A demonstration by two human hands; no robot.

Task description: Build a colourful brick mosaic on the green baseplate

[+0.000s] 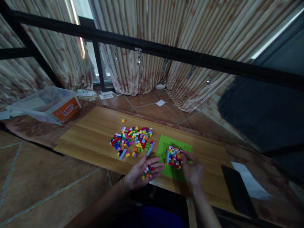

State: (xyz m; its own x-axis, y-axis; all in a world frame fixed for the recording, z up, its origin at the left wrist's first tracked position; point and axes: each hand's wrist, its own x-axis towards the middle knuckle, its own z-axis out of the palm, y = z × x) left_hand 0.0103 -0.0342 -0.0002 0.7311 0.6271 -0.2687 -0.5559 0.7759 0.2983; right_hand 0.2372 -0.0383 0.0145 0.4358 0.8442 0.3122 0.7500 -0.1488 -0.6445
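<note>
My left hand (145, 172) is palm up near the table's front edge, fingers stretched out, with several small toy bricks (147, 171) of mixed colours resting in the palm. A green studded baseplate (163, 144) lies to its right. On it sits a low, multicoloured block of toy bricks (174, 156). My right hand (193, 169) reaches over the right edge of that block, its thumb and fingers closed together at the top bricks. Whatever is between those fingertips is hidden.
Loose toy bricks (133, 139) lie in a spread pile on the wooden table (87, 136), left of the baseplate. A clear plastic bin (47, 103) with an orange label stands beyond the left end. At the right are a black flat object (237, 188) and white paper (249, 180).
</note>
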